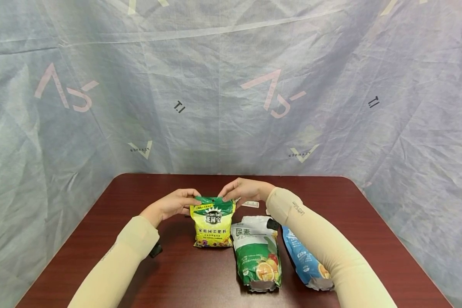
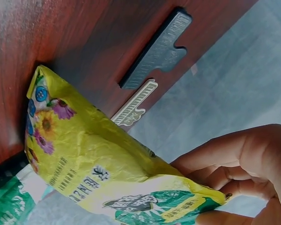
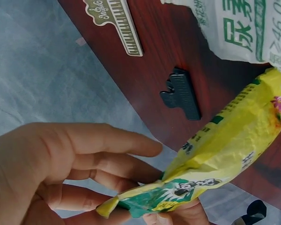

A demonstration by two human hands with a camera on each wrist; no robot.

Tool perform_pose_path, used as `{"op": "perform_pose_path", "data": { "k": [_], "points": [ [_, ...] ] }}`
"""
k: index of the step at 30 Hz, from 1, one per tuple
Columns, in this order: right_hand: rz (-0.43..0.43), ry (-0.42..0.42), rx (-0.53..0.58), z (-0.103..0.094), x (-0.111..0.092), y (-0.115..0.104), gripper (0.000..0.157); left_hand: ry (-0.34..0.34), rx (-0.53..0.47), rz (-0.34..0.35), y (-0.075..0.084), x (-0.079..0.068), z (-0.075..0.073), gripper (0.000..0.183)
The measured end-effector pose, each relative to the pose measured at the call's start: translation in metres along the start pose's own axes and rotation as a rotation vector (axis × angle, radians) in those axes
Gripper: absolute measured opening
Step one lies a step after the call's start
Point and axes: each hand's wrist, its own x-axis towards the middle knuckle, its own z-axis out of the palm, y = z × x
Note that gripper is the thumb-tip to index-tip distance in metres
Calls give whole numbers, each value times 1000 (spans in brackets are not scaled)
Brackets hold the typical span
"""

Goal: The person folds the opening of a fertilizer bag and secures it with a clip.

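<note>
A yellow and green fertilizer bag is held upright by its top edge, its printed front toward me. My left hand pinches the top left corner; in the left wrist view its thumb and fingers lie on either side of the edge. At the top right corner, my right hand pinches the same edge, also seen in the right wrist view with its index finger extended. Whether the bag's bottom touches the table is hard to tell.
Right of the yellow bag lies a white and green bag, with a blue bag beyond it under my right forearm. Behind are a black clip and a white clip with a piano-key pattern on the dark red table. A grey cloth hangs behind.
</note>
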Motion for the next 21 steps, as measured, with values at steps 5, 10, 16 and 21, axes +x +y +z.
{"op": "perform_pose_path", "data": {
  "k": [5,10,16,21],
  "points": [
    [-3,14,45,3,0,2,20,57,49,39,-3,-2,4,18],
    [-7,24,83,6,-2,3,19,178,200,113,-5,-6,10,29],
    [-7,32,109,8,-3,4,18,374,641,469,-5,-18,27,35],
    [-3,46,110,9,-4,4,19,472,1093,776,-7,-25,41,53]
  ]
}}
